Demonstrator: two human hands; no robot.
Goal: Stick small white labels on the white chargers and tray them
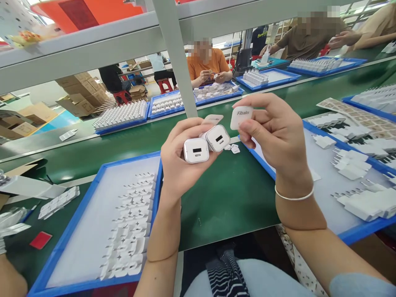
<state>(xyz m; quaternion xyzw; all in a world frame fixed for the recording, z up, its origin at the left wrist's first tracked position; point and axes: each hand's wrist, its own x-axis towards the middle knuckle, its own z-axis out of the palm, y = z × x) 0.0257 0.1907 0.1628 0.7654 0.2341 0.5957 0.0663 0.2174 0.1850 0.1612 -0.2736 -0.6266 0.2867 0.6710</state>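
Note:
My left hand (pixel 182 161) is wrapped round two white chargers, side by side. The ports of the left charger (pixel 196 151) and the right charger (pixel 218 138) face the camera. A thin white plate (pixel 214 119) with printing shows above them at my left fingertips. Between thumb and fingers, my right hand (pixel 272 132) pinches a rounded white plate (pixel 241 117) printed "Fibaks", held up just right of the chargers. Several small white pieces (pixel 235 149) lie on the green surface behind my hands.
A blue-rimmed tray (pixel 72 218) with rows of white chargers is at the left. Another blue-rimmed tray (pixel 359 234) with chargers is at the right. Across the green bench (pixel 229 198), a person in orange (pixel 207 64) handles small parts. A grey metal post (pixel 177 57) stands beyond my hands.

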